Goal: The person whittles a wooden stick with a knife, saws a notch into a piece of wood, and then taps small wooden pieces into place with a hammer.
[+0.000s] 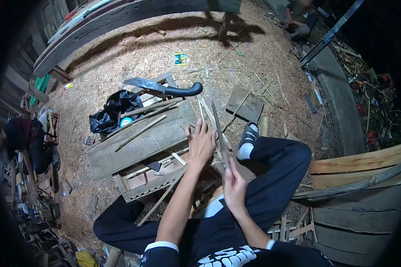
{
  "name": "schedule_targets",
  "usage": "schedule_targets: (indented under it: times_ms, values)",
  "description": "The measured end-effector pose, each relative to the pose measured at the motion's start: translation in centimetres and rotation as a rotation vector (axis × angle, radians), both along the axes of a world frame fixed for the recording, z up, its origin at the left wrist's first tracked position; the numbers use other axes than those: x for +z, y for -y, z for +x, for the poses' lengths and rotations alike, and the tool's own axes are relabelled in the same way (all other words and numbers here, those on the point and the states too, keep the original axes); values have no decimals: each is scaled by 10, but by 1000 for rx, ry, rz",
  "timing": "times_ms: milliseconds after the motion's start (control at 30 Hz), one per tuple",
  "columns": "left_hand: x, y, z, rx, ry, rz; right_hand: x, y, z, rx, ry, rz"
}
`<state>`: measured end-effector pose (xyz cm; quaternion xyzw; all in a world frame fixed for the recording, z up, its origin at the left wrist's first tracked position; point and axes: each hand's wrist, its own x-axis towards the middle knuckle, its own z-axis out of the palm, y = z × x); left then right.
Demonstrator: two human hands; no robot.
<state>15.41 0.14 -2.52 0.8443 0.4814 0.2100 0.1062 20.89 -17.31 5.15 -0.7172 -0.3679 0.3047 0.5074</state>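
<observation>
My right hand (235, 184) is closed around a long, narrow, dark blade-like strip (220, 129), which points away from me. It is hard to tell whether this strip is metal or wood. Just left of it, my left hand (202, 146) has its fingers spread, fingertips close to the strip's edge. Pale thin slats (207, 109) run behind the left fingers. Under and beside that hand sits a low wooden bench (147, 140) with loose sticks on top. A large knife (165, 88) with a curved black handle rests at the bench's far end.
A black plastic bag (116, 111) and a round blue-white lid (126, 121) lie left of the bench. A square wooden block (245, 103) lies beyond my sandalled foot (248, 138). Boards (361, 196) are at right. Other people sit at far left (31, 142) and top right (298, 20).
</observation>
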Motion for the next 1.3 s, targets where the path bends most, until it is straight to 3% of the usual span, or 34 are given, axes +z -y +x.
schedule_targets:
  times_ms: [67,233,367,500,600,767,800,933,1100,1300]
  values:
    - [-11,-1,1,-7,-21,42,3,6,3,-19,-141,-27]
    - [-11,-1,1,-3,67,25,-2,-26,0,3,48,0]
    - [-10,-2,2,1,7,37,-7,4,1,-17,-41,44]
    - [-3,1,0,-21,26,0,-9,-44,6,-9,-31,41]
    - [1,0,0,-15,-27,-13,2,-8,2,20,120,49]
    - [-3,1,0,-9,-6,23,-15,-36,3,2,62,-5]
    - [-4,5,-1,-14,-10,16,0,-47,1,-20,-118,-83]
    - [1,-1,2,1,19,26,4,1,-5,23,185,93]
    - [-8,1,0,-12,4,26,-4,-40,4,-34,-16,-76]
    - [-1,-2,2,2,27,11,1,3,-1,21,128,20]
